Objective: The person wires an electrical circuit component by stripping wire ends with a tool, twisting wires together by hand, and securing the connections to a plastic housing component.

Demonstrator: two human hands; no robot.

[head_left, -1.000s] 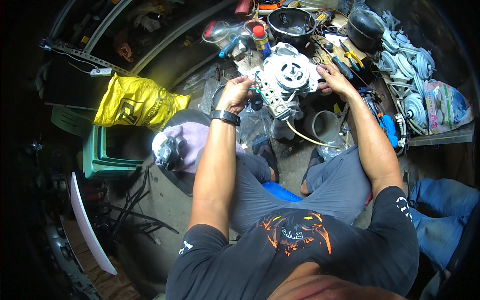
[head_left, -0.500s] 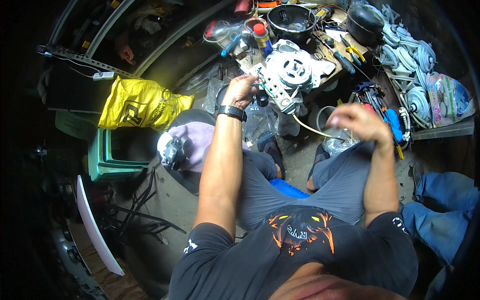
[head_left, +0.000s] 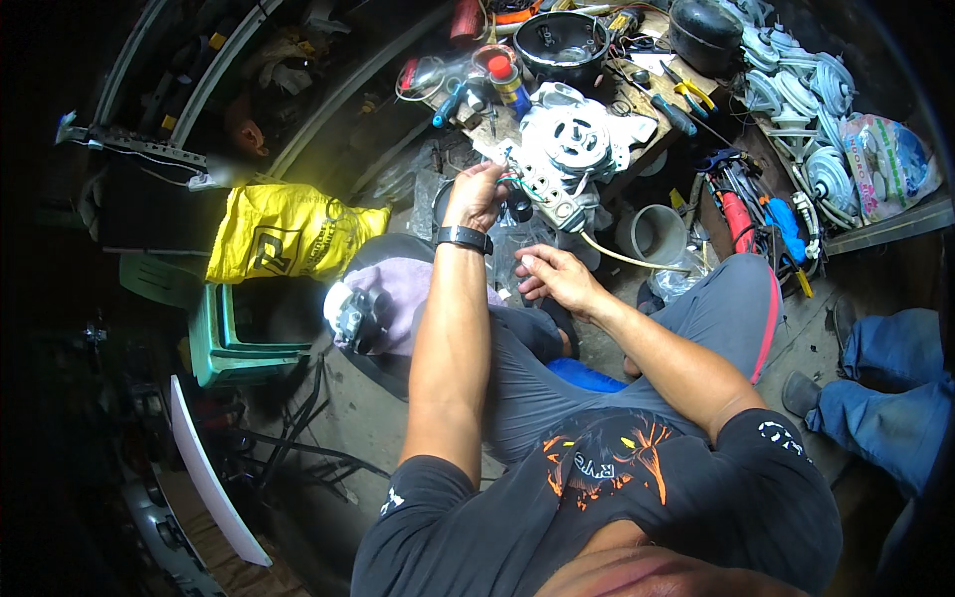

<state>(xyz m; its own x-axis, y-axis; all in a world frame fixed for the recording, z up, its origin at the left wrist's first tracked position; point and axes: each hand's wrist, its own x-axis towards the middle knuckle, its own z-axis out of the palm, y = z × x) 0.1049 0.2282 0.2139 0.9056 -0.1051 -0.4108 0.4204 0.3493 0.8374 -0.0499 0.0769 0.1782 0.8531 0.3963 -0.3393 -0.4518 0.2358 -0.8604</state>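
Note:
My left hand (head_left: 476,194), with a black watch on its wrist, pinches several thin coloured wires (head_left: 513,181) in front of the bench. Right beside those fingers lies a white multi-socket power strip (head_left: 552,202), its pale cable trailing off to the right. Behind it is a white fan motor housing (head_left: 577,139) with a slotted round face. My right hand (head_left: 559,279) hovers lower, over my lap, fingers loosely bent and apart, and nothing shows in them. The wire ends inside the left fingers are hidden.
On the bench are a red-capped spray can (head_left: 507,88), a black bowl (head_left: 563,48) and yellow-handled pliers (head_left: 691,92). White fan parts (head_left: 811,99) heap at the right, above a bin of tools (head_left: 738,214). A yellow bag (head_left: 288,229) sits left. Another person's jeans (head_left: 885,388) show at right.
My right hand has swung left and down, from near the clear plastic bag to over my lap. The left hand stays at the wires. The view has shifted slightly.

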